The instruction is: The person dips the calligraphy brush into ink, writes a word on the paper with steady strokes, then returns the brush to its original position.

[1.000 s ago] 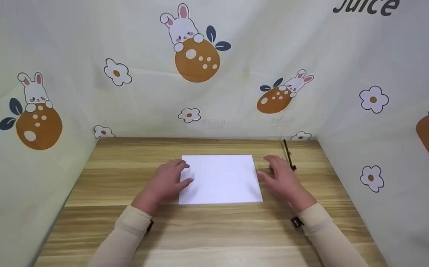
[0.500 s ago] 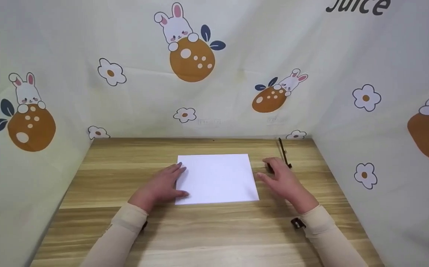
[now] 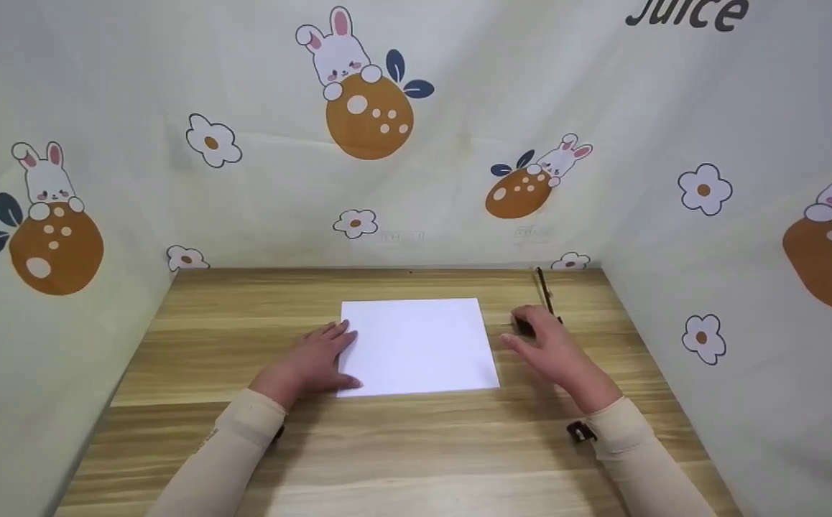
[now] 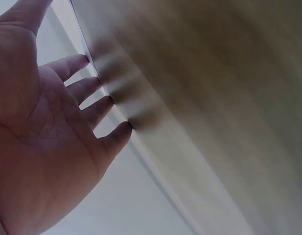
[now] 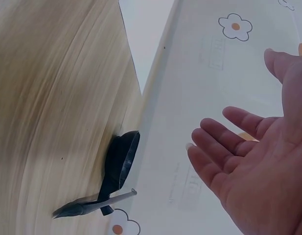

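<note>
My left hand point(image 3: 308, 362), fingers spread and gripping nothing, lies across the left edge of the white sheet point(image 3: 419, 345) on the table point(image 3: 416, 459). My right hand point(image 3: 556, 352), empty and relaxed, is near the black object point(image 5: 122, 156). Risk, as I judge: uneven left-hand pressure could skew the unheld right side. Versus one second ago, my left thumb sits closer to the near corner.

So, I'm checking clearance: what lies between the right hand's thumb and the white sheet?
In the head view, bare tabletop separates the thumb from the white sheet.
</note>
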The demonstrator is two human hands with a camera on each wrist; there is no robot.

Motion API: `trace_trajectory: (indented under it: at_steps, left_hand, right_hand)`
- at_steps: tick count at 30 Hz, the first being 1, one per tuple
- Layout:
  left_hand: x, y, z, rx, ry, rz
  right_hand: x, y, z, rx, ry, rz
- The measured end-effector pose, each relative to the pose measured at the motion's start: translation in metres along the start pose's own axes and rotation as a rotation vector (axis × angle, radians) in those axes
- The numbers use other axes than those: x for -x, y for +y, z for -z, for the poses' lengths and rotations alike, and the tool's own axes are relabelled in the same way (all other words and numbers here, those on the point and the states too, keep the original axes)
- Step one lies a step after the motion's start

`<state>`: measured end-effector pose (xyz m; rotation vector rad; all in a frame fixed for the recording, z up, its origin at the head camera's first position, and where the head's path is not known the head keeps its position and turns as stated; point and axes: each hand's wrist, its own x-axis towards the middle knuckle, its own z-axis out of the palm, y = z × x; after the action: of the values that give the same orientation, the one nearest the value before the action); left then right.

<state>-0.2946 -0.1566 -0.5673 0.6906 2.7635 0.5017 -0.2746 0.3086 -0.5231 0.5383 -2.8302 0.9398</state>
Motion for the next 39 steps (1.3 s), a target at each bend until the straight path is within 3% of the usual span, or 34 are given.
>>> trace_trajectory:
  at_steps: [9,19,25,31,39]
  left_hand:
    - [-0.002,0.002,0.001,-0.043,-0.013,-0.005]
    - [-0.001,0.002,0.002,-0.036,-0.006,-0.009]
    - [-0.003,0.005,0.004,-0.023,-0.005,-0.031]
    - [-0.001,0.006,0.003,-0.012,-0.009,-0.04]
    - [-0.003,0.005,0.002,-0.015,-0.01,-0.043]
  right_hand:
    - [0.003,0.008,0.011,-0.086,0.002,-0.135]
    - [-0.016,0.034,0.042,-0.08,0.092,-0.29]
    - [-0.019,0.049,0.058,-0.011,0.025,-0.398]
    - [-0.027,0.065,0.059,0.035,-0.065,-0.473]
    - [-0.045,0.079,0.053,0.178,-0.134,-0.475]
